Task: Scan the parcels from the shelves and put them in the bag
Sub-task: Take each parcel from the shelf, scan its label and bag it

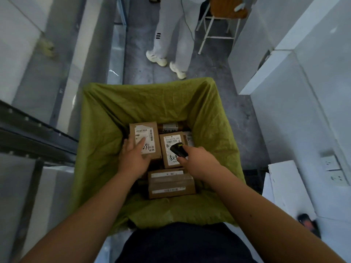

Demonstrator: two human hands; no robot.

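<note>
An open green bag (106,118) stands in front of me with several brown cardboard parcels inside. My left hand (133,157) grips a labelled parcel (145,133) at the bag's left, thumb on its white label. My right hand (197,161) holds a small black scanner (178,149) just above a second labelled parcel (171,147) beside it. A third parcel (171,184) with taped seams lies nearest me, below both hands.
Grey metal shelving (36,133) runs along the left and white shelves (296,76) along the right. A person in white trousers (171,35) stands beyond the bag next to a wooden chair (226,8). White sheets (284,186) lie at right.
</note>
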